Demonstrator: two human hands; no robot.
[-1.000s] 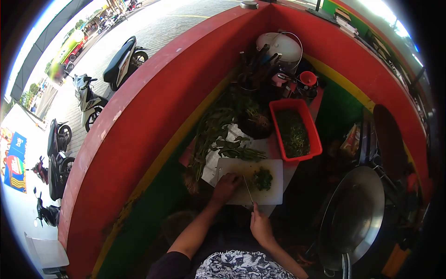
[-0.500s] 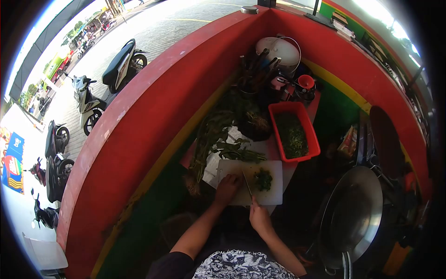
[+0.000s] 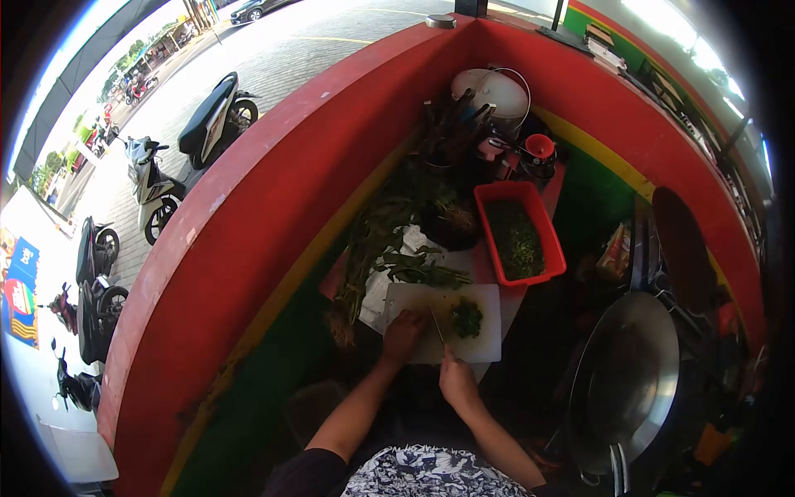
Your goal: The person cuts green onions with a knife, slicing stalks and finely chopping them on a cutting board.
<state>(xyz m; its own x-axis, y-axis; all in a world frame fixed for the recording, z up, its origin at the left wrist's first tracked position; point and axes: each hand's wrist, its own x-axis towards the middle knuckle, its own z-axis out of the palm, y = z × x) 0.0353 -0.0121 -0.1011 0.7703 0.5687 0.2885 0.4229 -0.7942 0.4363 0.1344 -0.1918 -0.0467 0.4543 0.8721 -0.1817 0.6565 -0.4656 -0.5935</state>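
Note:
A white cutting board lies in front of me with a small heap of chopped greens on its right half. My right hand is closed round the handle of a knife, whose blade points away from me over the board, left of the heap. On the board's left part rests my left hand, fingers bent and pressed together beside the blade; whatever lies under them is hidden. Leafy green stalks lie just beyond the board. Further right, a red tub holds more chopped greens.
A large metal wok stands at the right. Behind the tub are a white lidded bucket, a red funnel-like cup and dark utensils. A red wall curves round the left, with parked motorbikes outside.
The view has shifted slightly, moving the surroundings a little in the frame. Both hands stay at the board, the right one still on the knife; the heap of greens looks much the same.

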